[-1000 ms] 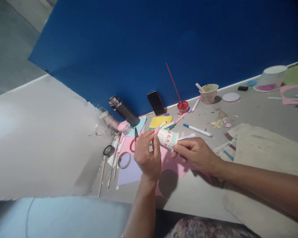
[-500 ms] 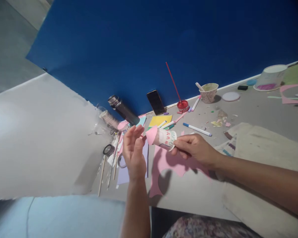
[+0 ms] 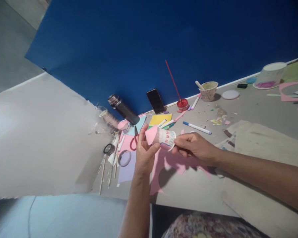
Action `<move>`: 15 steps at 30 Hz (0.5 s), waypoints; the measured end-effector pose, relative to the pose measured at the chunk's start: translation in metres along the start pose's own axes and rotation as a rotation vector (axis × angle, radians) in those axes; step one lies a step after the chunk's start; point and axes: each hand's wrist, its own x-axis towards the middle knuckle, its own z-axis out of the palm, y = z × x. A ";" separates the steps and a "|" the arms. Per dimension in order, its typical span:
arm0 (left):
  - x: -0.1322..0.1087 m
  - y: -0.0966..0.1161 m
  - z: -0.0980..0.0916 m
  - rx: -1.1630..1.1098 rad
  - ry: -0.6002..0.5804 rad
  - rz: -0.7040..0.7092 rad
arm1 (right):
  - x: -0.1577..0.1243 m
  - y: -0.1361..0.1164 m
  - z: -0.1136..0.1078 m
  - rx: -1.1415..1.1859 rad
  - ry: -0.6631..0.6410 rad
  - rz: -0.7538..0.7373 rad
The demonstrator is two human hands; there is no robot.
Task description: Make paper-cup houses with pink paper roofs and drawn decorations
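Observation:
A small paper cup (image 3: 167, 138) with coloured marker drawings lies tilted on its side in the air, a pink paper piece (image 3: 152, 135) covering its left end. My right hand (image 3: 195, 147) pinches the cup's rim at the right. At the pink end, my left hand (image 3: 146, 150) is curled round the cup, its thumb against the lower side. Part of the pink piece hides behind those fingers. Below both hands lies a cut pink sheet (image 3: 155, 185) with curved edges. Red-handled scissors (image 3: 133, 142) rest just left of my left hand, partly covered.
A dark flask (image 3: 124, 110), a phone (image 3: 155, 100) and a red pot (image 3: 183, 104) with a stick stand by the blue panel. Tape rolls (image 3: 124, 158) and wooden sticks lie left. Right are a blue marker (image 3: 197, 128), a patterned cup (image 3: 208, 91) and a beige cloth (image 3: 260, 165).
My left hand has moved right, from beside the cup to its pink end, and its fingers have closed on it. The scissors have come into view. My right hand keeps its pinch.

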 end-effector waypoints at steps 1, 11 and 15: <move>0.000 -0.001 0.000 -0.025 0.002 -0.027 | 0.000 0.000 0.000 -0.034 -0.009 -0.006; 0.043 0.014 -0.074 -0.078 0.004 -0.051 | 0.000 -0.001 0.006 -0.150 -0.044 0.025; 0.091 0.018 -0.121 -0.002 0.186 -0.064 | 0.001 0.002 0.006 -0.188 -0.036 0.078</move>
